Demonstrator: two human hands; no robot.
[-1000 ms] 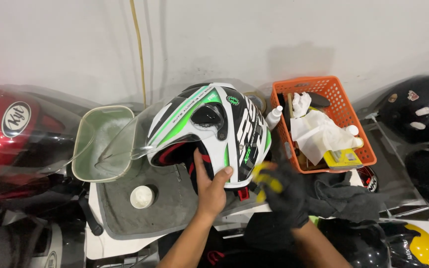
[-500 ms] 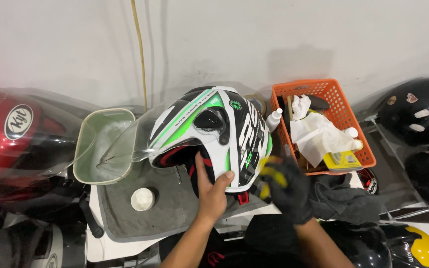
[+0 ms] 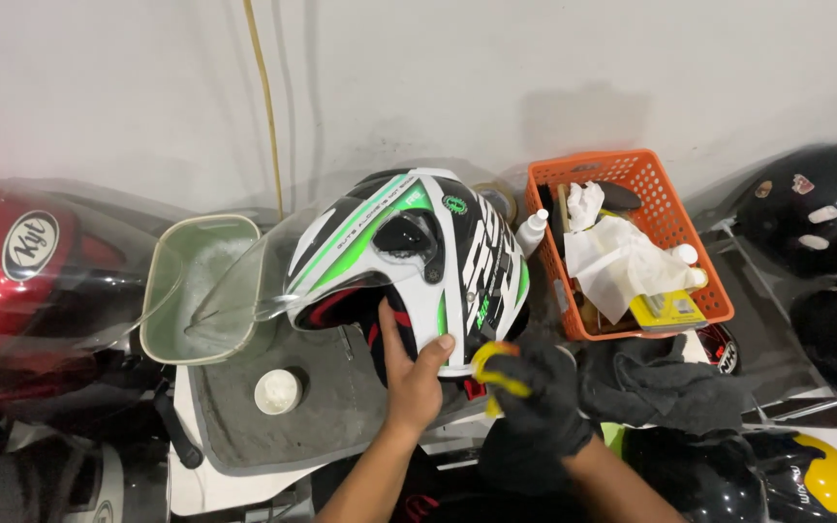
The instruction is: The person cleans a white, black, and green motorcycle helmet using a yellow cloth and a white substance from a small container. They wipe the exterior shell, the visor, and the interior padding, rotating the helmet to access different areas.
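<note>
Right above both hands sits the white, green and black helmet (image 3: 409, 266), resting on a grey towel (image 3: 326, 407) with its clear visor (image 3: 244, 291) swung open to the left. The left hand (image 3: 411, 373) is bare and flat against the helmet's lower rim, thumb up along the dark inner padding, fingers spread over the white shell — steadying it, not wrapped around anything. Just beside it, the right hand (image 3: 535, 392) wears a black glove and is closed on a small yellow pad or cloth (image 3: 491, 363), pressed up to the helmet's lower edge; exactly what that yellow piece is, I cannot tell.

Left of the left hand, a small round white lid (image 3: 277, 391) lies on the towel, and beyond it a pale green basin (image 3: 162, 291) stands under the visor. Up and to the right of the gloved hand, an orange basket (image 3: 695, 218) holds white rags and bottles, with a dark cloth (image 3: 670, 387) bunched just below it. A red helmet (image 3: 31, 281) sits far out left, a black helmet (image 3: 816, 208) far out right.
</note>
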